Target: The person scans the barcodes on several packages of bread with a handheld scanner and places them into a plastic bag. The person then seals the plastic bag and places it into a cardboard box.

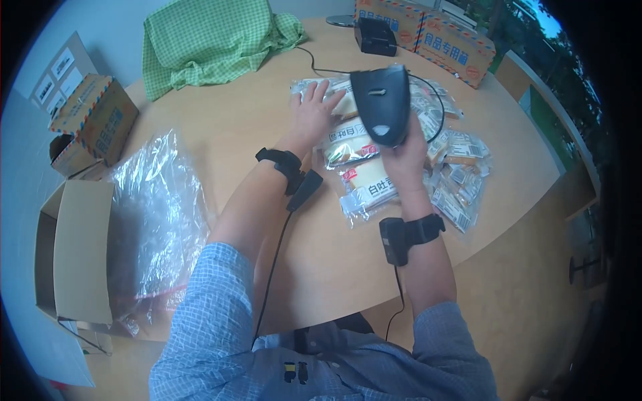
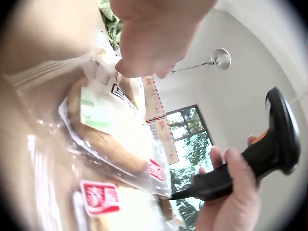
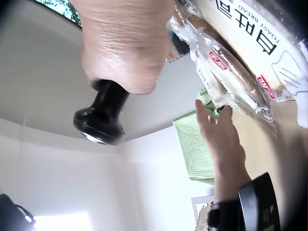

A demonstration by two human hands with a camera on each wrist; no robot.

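scanner over a heap of bread packets

the right hand [image 1: 406,160] curls round the handle of a black barcode scanner [image 1: 382,103], a smooth plastic body with a rounded head; the grip itself is mostly covered by the fingers, and in the right wrist view only the knob end of the handle pokes out below the fist. the scanner hangs just above the heap of bread packets [image 1: 401,147]. the left hand [image 1: 315,110] lies with fingers spread and straight, flat on a packet at the left edge of that heap; its palm side is out of sight.

the packets are clear, glossy film with white labels and small red tags, holding pale sliced bread; one label reads "toast bread" in the right wrist view. how many packets lie in the heap is hard to tell, since they overlap and the scanner covers several. a thin black cable [image 1: 435,113] loops over the far side of the heap.

left of the heap, near the table's [image 1: 267,140] edge, lies a crumpled clear plastic bag [image 1: 157,214], and beyond it an open brown cardboard box [image 1: 73,247] whose inside is not visible. behind the heap sit a green checked cloth [image 1: 214,40] draped over something hidden, a black cradle [image 1: 374,37], and printed cardboard cartons [image 1: 435,37], partly cut off by the frame.
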